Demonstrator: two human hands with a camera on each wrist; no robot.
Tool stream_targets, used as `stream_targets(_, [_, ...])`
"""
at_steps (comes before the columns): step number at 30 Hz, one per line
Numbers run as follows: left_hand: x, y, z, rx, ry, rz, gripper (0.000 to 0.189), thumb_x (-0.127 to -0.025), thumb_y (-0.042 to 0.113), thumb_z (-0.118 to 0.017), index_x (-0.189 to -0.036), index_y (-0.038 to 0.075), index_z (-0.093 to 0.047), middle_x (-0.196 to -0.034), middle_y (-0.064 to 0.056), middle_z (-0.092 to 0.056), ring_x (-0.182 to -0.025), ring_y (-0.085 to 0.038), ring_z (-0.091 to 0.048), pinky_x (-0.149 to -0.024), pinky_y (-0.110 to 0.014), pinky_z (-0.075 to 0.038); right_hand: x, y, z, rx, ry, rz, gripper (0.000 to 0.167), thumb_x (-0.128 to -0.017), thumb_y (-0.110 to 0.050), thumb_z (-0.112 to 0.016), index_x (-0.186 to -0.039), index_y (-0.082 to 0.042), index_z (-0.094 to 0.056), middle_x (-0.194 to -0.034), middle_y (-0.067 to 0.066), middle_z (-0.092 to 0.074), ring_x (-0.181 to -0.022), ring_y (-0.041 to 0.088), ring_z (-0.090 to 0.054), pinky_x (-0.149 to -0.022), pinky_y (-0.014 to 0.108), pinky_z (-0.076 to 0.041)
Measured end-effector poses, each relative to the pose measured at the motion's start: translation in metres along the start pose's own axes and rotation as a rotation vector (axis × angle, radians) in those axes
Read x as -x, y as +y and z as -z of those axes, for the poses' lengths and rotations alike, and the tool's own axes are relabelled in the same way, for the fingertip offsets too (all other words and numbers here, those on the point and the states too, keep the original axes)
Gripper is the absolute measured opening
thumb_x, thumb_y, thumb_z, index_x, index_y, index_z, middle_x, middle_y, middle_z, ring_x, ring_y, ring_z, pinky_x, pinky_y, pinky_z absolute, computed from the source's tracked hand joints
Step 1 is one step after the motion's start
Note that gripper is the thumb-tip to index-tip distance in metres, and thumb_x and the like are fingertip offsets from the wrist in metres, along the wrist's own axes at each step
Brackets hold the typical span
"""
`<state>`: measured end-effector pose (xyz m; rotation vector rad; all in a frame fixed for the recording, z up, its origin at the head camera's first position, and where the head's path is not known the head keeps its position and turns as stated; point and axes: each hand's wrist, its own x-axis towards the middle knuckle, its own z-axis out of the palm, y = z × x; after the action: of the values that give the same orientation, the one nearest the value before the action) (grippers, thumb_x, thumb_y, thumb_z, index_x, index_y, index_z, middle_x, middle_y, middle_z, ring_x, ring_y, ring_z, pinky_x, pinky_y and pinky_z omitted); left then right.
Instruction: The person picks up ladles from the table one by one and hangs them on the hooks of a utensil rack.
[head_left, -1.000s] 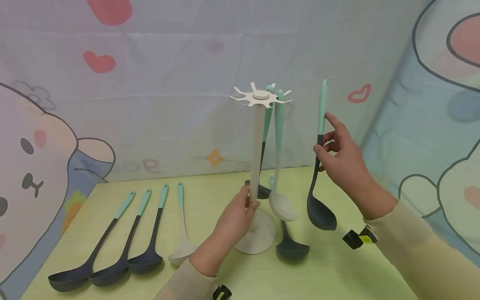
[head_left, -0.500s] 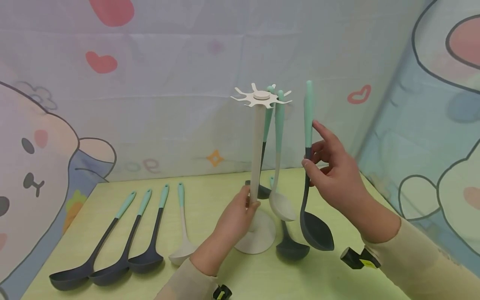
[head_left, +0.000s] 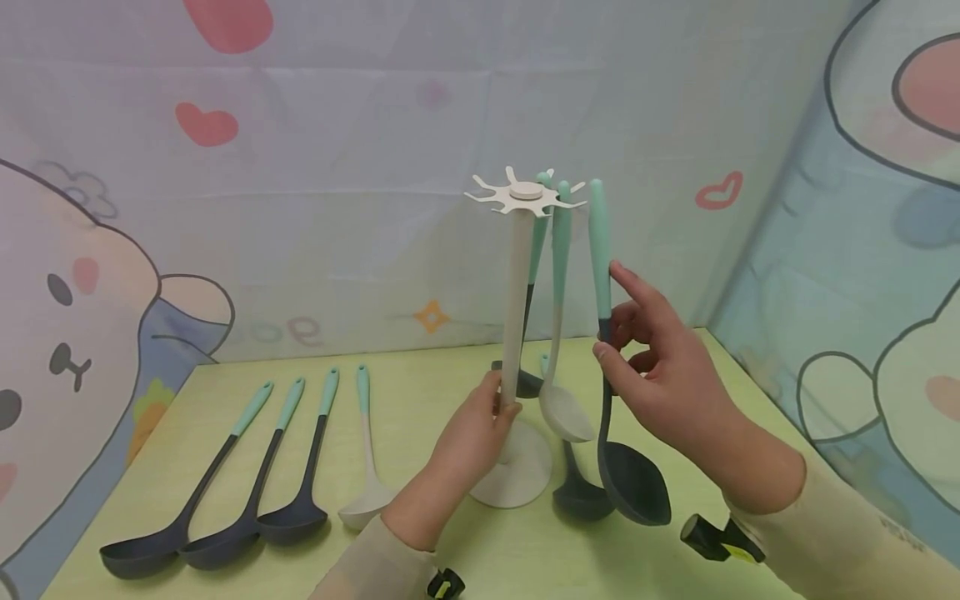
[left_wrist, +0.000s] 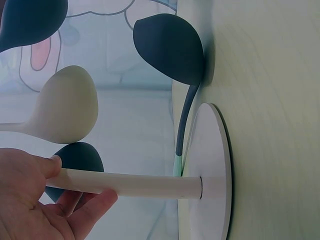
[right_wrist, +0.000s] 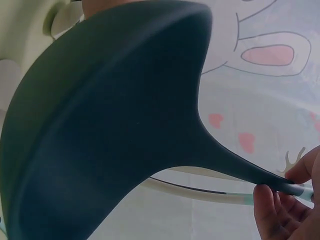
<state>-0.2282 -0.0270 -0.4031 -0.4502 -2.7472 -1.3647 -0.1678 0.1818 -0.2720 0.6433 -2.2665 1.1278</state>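
In the head view my left hand [head_left: 472,437] grips the post of a white utensil stand [head_left: 517,292], low above its round base. The stand's top is a ring of slotted arms. A white ladle [head_left: 566,412] and a dark ladle [head_left: 531,383], both with mint handles, hang from it. My right hand [head_left: 667,358] pinches another dark ladle [head_left: 636,483] just below its mint grip. That ladle is upright, bowl down, its handle tip just right of the arms and apparently apart from them. In the right wrist view its bowl [right_wrist: 115,110] fills much of the picture.
A further dark ladle [head_left: 581,500] lies on the yellow-green table [head_left: 420,375], right of the base. To the left lie several more: dark ladles [head_left: 292,525] and a white ladle [head_left: 363,504]. A printed cloth [head_left: 360,250] stands behind the table.
My right hand has moved left and down with the dark ladle, bringing its handle tip close to the stand's arms. The left hand has kept its grip on the post.
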Motion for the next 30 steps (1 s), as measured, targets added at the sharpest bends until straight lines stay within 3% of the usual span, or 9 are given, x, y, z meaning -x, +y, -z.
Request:
stream_targets(18, [0.001, 0.001, 0.001, -0.006, 0.003, 0.0, 0.032, -0.102, 0.027, -0.058, -0.132, 0.021, -0.049, -0.11, -0.002, -0.067, -0.098, -0.018, -0.065, -0.082, -0.042, -0.052, -0.003, -0.005, -0.01, 0.018, -0.101, -0.026, 0.08, -0.092, 0.001, -0.064, -0.156, -0.031, -0.028, -0.098, 0.005, -0.06, -0.077, 0.014, -0.059, -0.057, 0.028, -0.054])
stream_targets(30, [0.0, 0.0, -0.001, -0.022, 0.012, 0.01, 0.034, -0.102, 0.027, -0.058, -0.134, 0.021, -0.048, -0.111, -0.002, -0.067, -0.097, -0.017, -0.064, -0.082, -0.042, -0.052, -0.007, -0.005, -0.024, -0.024, -0.096, -0.052, 0.081, -0.093, 0.001, -0.064, -0.156, -0.03, -0.024, -0.104, 0.009, -0.06, -0.083, 0.018, -0.061, -0.064, 0.028, -0.055])
